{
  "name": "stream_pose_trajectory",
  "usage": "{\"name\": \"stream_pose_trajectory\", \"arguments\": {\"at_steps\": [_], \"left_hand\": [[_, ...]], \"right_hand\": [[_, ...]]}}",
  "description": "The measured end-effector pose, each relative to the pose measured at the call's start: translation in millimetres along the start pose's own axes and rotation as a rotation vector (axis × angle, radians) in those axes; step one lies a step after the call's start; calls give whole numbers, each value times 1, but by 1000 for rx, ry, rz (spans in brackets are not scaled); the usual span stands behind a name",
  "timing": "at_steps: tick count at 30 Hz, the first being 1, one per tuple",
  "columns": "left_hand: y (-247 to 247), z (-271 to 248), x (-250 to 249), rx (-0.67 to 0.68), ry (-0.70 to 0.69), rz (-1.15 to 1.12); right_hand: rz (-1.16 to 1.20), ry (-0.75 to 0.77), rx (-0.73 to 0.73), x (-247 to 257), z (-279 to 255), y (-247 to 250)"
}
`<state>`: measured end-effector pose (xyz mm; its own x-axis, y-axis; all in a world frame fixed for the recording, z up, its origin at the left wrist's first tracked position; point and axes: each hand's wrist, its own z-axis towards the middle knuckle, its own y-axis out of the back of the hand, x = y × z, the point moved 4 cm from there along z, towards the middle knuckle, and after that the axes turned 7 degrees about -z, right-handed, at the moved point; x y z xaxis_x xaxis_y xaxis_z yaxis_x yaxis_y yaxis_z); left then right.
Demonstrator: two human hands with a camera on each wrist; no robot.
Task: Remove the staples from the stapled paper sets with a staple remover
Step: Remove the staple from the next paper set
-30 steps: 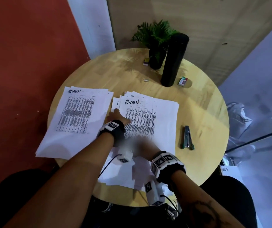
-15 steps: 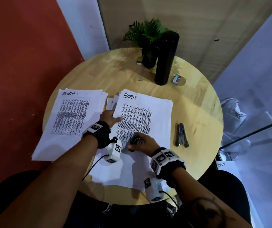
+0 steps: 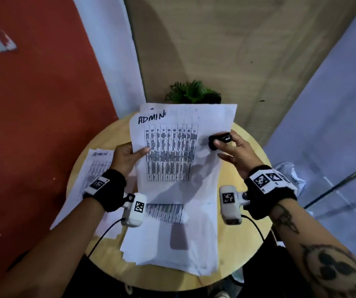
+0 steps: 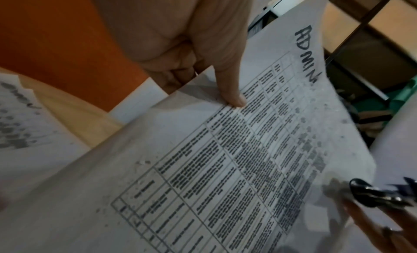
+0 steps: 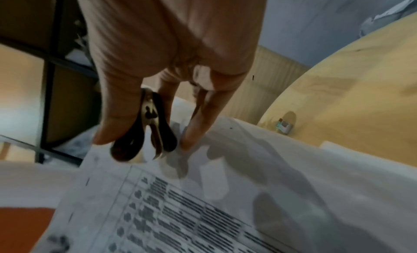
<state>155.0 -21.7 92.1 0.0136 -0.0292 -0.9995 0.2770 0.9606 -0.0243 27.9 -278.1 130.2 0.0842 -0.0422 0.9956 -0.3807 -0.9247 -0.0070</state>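
Note:
A paper set [image 3: 179, 151] headed "ADMIN" with a printed table is lifted off the round table. My left hand [image 3: 127, 157] pinches its left edge, thumb [image 4: 232, 94] on the front of the sheet. My right hand [image 3: 231, 149] holds a black staple remover [image 3: 219, 139] between thumb and fingers at the sheet's right side. The remover's metal claws [image 5: 158, 132] hang just above the paper [image 5: 203, 194]. Its jaws look nearly together. More sheets [image 3: 172, 244] lie under the lifted set. No staple shows in any view.
A second "ADMIN" paper pile [image 3: 93, 173] lies on the left of the round wooden table [image 3: 248, 244]. A green plant [image 3: 192, 95] shows behind the lifted sheet. A small staple box [image 5: 284, 126] sits on the table at the right. Red wall at left.
My left hand has raised the paper set from flat on the table to upright. My right hand, with the staple remover, has risen from the sheet's lower middle to its right side.

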Motion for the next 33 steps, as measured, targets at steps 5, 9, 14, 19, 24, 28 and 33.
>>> {"name": "stream_pose_trajectory", "arguments": {"at_steps": [5,9,14,19,24,28,33], "left_hand": [[13,-10,-39,42,-41,5],[23,-15,-68,73,-88,43],[46,-20,-126,-177,-287,-68],[54,-19,-190,-223,-528,-167],[7,-40,-231,-39,-645,483],[-15,-43,-247,65,-630,739],[-22,-48,-247,342,-504,433]], "right_hand": [[150,99,123,56,-13,-5],[144,156,126,84,-29,-9],[143,205,124,115,-48,-6],[123,249,149,135,-63,-6],[41,282,176,143,-71,-5],[26,310,200,145,-79,-4],[52,317,212,145,-84,-2]]}}
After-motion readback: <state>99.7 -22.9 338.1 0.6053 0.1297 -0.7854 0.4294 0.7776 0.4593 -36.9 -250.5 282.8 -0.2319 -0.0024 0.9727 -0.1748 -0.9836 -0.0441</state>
